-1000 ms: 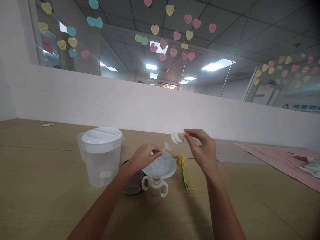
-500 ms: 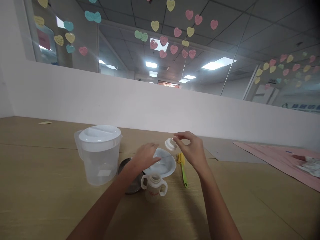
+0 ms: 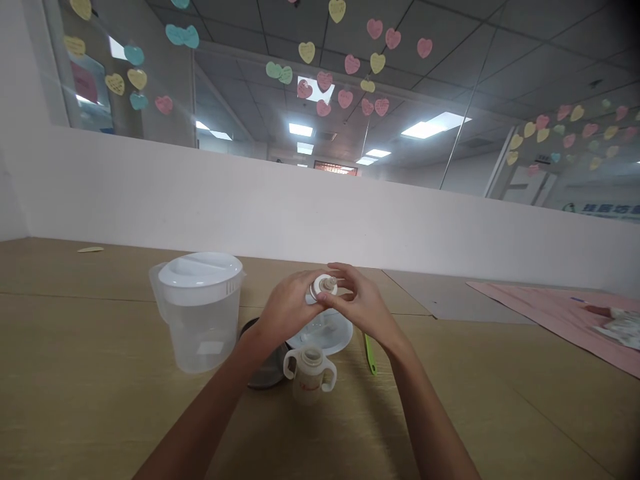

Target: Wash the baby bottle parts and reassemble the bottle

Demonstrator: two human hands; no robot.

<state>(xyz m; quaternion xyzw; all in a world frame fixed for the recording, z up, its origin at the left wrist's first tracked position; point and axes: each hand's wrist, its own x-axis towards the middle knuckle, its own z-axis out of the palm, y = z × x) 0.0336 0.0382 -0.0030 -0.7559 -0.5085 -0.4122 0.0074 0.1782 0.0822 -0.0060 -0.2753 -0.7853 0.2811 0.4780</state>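
Above a white bowl (image 3: 333, 340), both hands hold a white baby bottle collar with its nipple (image 3: 326, 287). My left hand (image 3: 293, 303) is closed on its left side. My right hand (image 3: 363, 300) grips the right side, thumb at the lower rim and fingers curved over the top. Just below my hands, the open two-handled baby bottle (image 3: 309, 380) stands upright on the table. The green handle of a brush (image 3: 369, 353) shows to the right; its yellow head is hidden by my right hand.
A clear lidded pitcher (image 3: 203, 327) stands to the left of my arm. A dark round dish (image 3: 270, 370) lies partly under my left forearm. At the far right is a pink cloth (image 3: 530, 307). A white wall (image 3: 300, 207) bounds the table at the back.
My right hand has brought the bottle collar left and slightly down toward my left hand. My left hand, open before, has closed on it. The nipple now points toward me.
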